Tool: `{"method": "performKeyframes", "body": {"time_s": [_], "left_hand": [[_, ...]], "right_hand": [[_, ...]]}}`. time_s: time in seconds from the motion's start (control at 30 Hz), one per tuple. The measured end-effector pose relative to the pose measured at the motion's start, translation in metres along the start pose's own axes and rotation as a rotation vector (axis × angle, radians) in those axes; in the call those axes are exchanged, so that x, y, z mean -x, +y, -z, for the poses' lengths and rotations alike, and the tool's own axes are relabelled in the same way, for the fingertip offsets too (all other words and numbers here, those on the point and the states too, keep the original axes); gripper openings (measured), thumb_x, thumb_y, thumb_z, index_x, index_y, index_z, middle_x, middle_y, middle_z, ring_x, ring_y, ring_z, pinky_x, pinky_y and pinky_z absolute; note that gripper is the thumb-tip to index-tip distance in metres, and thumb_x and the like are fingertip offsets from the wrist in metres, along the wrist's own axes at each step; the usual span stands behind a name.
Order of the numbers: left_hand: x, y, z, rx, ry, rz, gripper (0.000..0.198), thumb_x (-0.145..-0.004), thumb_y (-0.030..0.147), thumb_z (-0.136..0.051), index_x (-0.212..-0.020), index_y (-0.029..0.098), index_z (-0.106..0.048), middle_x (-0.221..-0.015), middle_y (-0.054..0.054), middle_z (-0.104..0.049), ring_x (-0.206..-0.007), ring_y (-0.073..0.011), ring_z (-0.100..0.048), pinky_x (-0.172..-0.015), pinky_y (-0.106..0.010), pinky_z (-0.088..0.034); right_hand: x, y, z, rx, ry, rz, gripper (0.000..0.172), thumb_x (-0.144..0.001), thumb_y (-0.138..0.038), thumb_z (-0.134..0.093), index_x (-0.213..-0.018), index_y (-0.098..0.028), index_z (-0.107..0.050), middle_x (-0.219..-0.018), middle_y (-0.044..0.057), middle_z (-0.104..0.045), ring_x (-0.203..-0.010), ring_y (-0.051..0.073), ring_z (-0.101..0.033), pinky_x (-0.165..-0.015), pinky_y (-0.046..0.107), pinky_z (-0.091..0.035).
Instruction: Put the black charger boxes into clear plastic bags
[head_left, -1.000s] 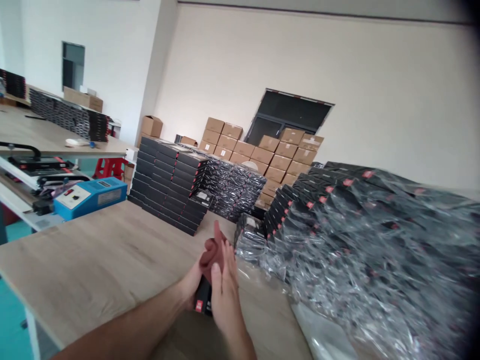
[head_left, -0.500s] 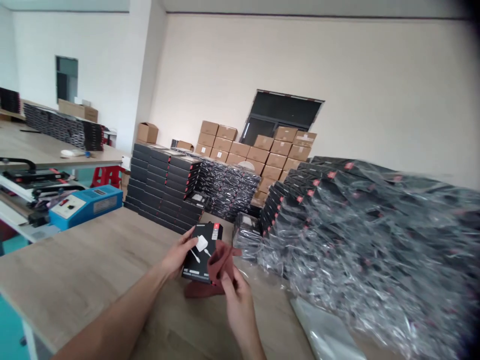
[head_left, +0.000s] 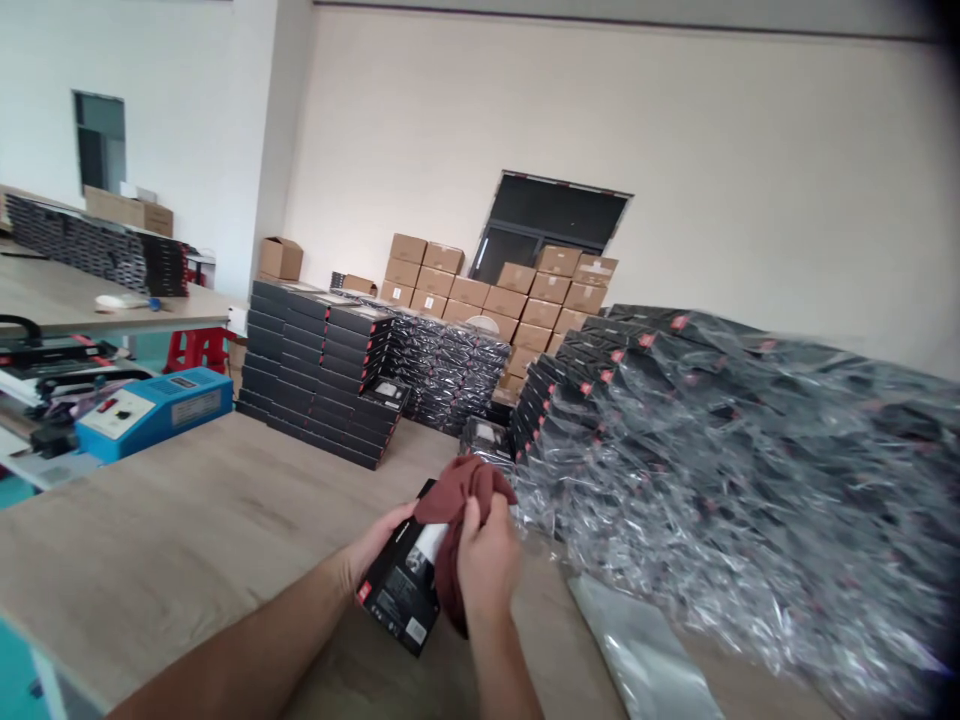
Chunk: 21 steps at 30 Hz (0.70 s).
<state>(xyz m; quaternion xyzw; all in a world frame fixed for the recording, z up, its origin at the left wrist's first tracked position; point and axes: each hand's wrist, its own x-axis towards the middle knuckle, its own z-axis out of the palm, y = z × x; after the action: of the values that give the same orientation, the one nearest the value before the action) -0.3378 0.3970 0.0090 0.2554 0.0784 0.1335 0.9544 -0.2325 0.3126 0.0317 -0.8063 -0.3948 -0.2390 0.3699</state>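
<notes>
Held above the wooden table [head_left: 172, 520], a flat black retail box [head_left: 397, 590] is tilted, its printed back with a white label facing me. My left hand [head_left: 381, 540] is closed on the box's left edge; its fingertips are hidden behind the box. A reddish-brown cloth [head_left: 461, 490] lies bunched over the box's upper right part and hangs down its right side. My right hand [head_left: 489, 555] is closed on the cloth, with thumb and fingers pinching it against the box.
Stacked black boxes [head_left: 300, 370] stand behind my hands. A large pile of plastic-wrapped boxes [head_left: 720, 470] fills the right side. Clear plastic bags [head_left: 645, 645] lie at the front right. A blue machine [head_left: 157, 410] sits to the left; brown cartons [head_left: 465, 290] are stacked by the wall.
The box has been turned over from its front, with the charger picture, to its back. My right hand has moved the cloth up onto the box's upper part. The view has shifted slightly.
</notes>
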Motion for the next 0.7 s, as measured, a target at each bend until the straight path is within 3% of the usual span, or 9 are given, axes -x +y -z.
{"method": "performKeyframes", "body": {"time_s": [0.1, 0.23, 0.37, 0.47, 0.53, 0.6, 0.7], "left_hand": [[-0.004, -0.001, 0.015, -0.025, 0.028, 0.09, 0.043, -0.083, 0.044, -0.055, -0.101, 0.006, -0.065, -0.076, -0.011, -0.073, -0.065, -0.0218, -0.069, -0.068, -0.03, -0.051], [0.0, 0.003, 0.018, 0.009, 0.028, 0.068, 0.043, -0.083, 0.044, -0.056, -0.104, 0.007, -0.064, -0.084, -0.013, -0.073, -0.071, -0.0231, -0.069, -0.071, -0.031, -0.052], [0.009, 0.011, 0.009, 0.104, -0.012, -0.083, 0.037, -0.086, 0.037, -0.052, -0.106, 0.008, -0.064, -0.091, -0.011, -0.073, -0.082, -0.0221, -0.069, -0.079, -0.03, -0.051], [0.018, 0.019, 0.007, 0.156, -0.028, -0.094, 0.044, -0.087, 0.044, -0.048, -0.103, 0.006, -0.064, -0.089, -0.014, -0.072, -0.082, -0.0244, -0.069, -0.08, -0.033, -0.051], [0.022, 0.024, 0.008, 0.174, -0.032, -0.114, 0.052, -0.085, 0.05, -0.049, -0.107, 0.005, -0.063, -0.09, -0.015, -0.072, -0.082, -0.0267, -0.068, -0.081, -0.036, -0.051], [0.025, 0.028, 0.007, 0.209, -0.075, -0.193, 0.056, -0.084, 0.053, -0.049, -0.115, 0.007, -0.059, -0.095, -0.015, -0.071, -0.086, -0.0279, -0.068, -0.083, -0.039, -0.05], [0.026, 0.03, 0.004, 0.259, -0.191, -0.209, 0.063, -0.084, 0.056, -0.046, -0.125, 0.009, -0.053, -0.104, -0.017, -0.068, -0.096, -0.0294, -0.065, -0.088, -0.044, -0.047]], "right_hand": [[-0.009, 0.015, -0.001, -0.055, -0.001, -0.068, 0.033, -0.093, -0.038, -0.029, -0.103, -0.017, -0.053, -0.083, 0.009, -0.064, -0.07, 0.023, -0.06, -0.059, 0.029, -0.039], [0.002, 0.003, 0.0, -0.117, -0.011, -0.003, 0.031, -0.089, -0.024, -0.032, -0.114, -0.018, -0.049, -0.103, 0.011, -0.06, -0.085, 0.023, -0.059, -0.066, 0.03, -0.042], [0.032, -0.026, 0.006, -0.069, -0.156, 0.21, 0.035, -0.08, -0.01, -0.036, -0.107, -0.022, -0.054, -0.1, 0.008, -0.057, -0.081, 0.02, -0.058, -0.067, 0.029, -0.043], [0.056, -0.031, 0.013, -0.042, -0.302, 0.443, 0.037, -0.07, -0.005, -0.043, -0.098, -0.024, -0.058, -0.101, 0.007, -0.059, -0.09, 0.021, -0.058, -0.074, 0.029, -0.045], [0.063, -0.018, 0.022, -0.011, -0.431, 0.596, 0.035, -0.066, -0.005, -0.047, -0.09, -0.025, -0.061, -0.1, 0.006, -0.061, -0.093, 0.022, -0.058, -0.076, 0.029, -0.046], [0.058, 0.008, 0.036, 0.027, -0.529, 0.642, 0.033, -0.064, -0.005, -0.048, -0.084, -0.025, -0.064, -0.093, 0.004, -0.064, -0.087, 0.02, -0.061, -0.074, 0.027, -0.048], [0.033, 0.055, 0.072, -0.013, -0.566, 0.416, 0.038, -0.07, -0.01, -0.048, -0.1, -0.026, -0.065, -0.105, 0.005, -0.064, -0.092, 0.019, -0.062, -0.08, 0.029, -0.048]]}}
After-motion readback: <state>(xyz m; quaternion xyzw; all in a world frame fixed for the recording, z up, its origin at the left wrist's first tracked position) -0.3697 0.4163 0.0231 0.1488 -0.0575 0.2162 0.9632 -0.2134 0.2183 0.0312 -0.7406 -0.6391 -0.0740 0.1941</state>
